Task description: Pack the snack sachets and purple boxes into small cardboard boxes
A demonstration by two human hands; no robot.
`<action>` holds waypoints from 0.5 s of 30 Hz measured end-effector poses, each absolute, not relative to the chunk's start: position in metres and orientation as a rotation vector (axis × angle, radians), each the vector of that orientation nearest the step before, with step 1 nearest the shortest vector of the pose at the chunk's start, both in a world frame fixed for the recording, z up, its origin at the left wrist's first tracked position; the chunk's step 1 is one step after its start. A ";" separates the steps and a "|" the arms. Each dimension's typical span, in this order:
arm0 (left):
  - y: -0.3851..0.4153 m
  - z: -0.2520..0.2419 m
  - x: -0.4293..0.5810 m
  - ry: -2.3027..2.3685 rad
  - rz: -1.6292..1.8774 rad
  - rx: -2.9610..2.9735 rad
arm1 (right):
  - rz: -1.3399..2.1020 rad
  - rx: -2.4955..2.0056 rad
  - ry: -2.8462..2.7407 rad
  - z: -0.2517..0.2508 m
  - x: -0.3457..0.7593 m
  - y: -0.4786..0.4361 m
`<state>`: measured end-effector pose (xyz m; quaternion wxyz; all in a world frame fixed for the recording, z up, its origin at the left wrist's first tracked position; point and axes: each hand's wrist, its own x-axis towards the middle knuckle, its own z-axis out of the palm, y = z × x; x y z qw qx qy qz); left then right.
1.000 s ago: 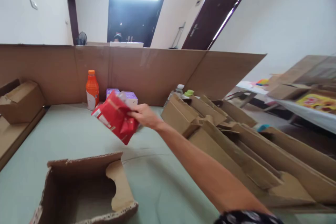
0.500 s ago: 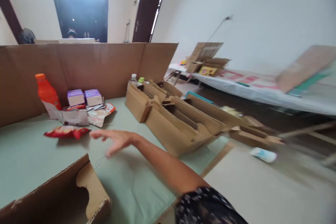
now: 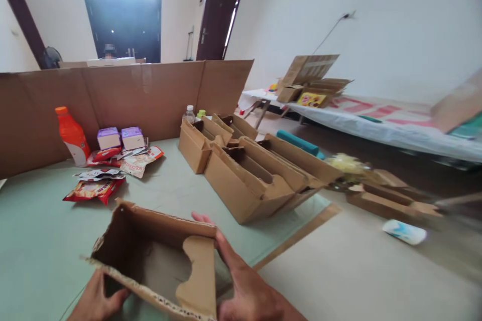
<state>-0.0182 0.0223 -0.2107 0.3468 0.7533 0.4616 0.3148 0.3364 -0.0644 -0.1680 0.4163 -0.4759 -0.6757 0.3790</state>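
An open-topped cardboard box (image 3: pixel 201 271) with a notched end sits low in front of me, turned at an angle; nothing shows inside it. My left hand (image 3: pixel 96 297) grips its near left side, thumb against the wall. Around the right end is my right hand (image 3: pixel 246 291), with fingers along the far side and the thumb near the front corner. Beyond the box lie a red snack packet (image 3: pixel 92 190), more packets (image 3: pixel 137 160), two purple-and-white boxes (image 3: pixel 132 138) and an orange bottle (image 3: pixel 73 135).
Several cardboard trays (image 3: pixel 241 180) stand joined on the right of the green-covered table (image 3: pixel 158 188). A tall cardboard panel (image 3: pixel 146 100) borders the back. On the floor at right lie a white-and-blue roll-shaped thing (image 3: pixel 404 231) and another cardboard box (image 3: pixel 384 205).
My right hand has come back from above the table to the box's right end. The left hand has come into view, and the box has turned and shifted right. The packets lie differently.
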 end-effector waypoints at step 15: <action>0.052 -0.232 0.191 0.826 0.810 1.803 | 0.384 -1.703 -1.023 -0.237 0.397 -0.058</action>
